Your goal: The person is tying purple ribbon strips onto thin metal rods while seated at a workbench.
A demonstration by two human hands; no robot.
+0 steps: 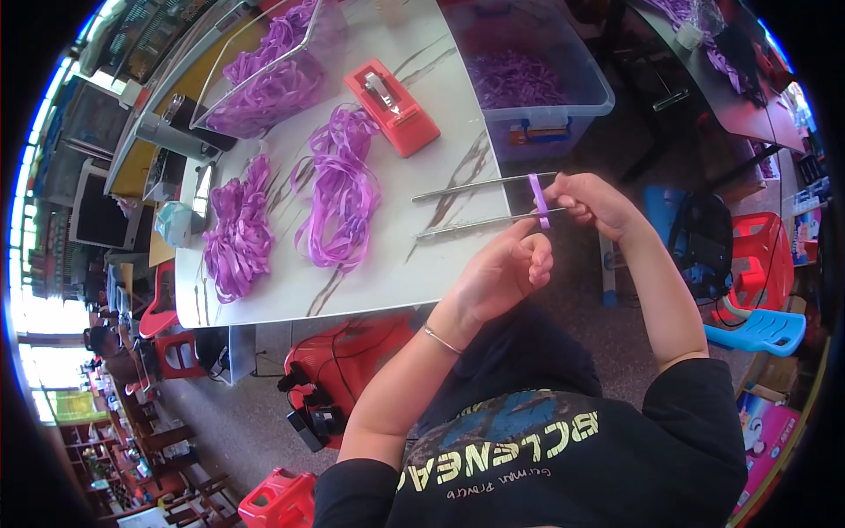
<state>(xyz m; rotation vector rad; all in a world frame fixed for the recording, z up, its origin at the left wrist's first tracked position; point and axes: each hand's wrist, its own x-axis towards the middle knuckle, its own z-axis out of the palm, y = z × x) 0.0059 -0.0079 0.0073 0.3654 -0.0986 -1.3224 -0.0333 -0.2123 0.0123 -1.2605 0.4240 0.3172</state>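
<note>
Two slim metal rods (475, 187) lie roughly side by side, reaching over the table edge toward me. A narrow purple ribbon (539, 199) crosses both rods close to their near ends. My right hand (600, 204) is closed in a pinch beside this ribbon, at the rod ends. Below the lower rod, my left hand (503, 271) has its fingers curled, with the index finger reaching up to the ribbon's lower end. What its fingertips grip is hidden. On the table, two loose bundles of purple ribbon, a looped one (339, 189) and a denser one (239, 231), lie left of the rods.
The white marbled table (387, 286) carries a red tape dispenser (393, 107) and a clear bin (290, 75) of purple ribbon. Beyond its right edge stands a clear plastic tub (550, 114). Red stools (343, 352) and a blue plastic seat (761, 330) are around me.
</note>
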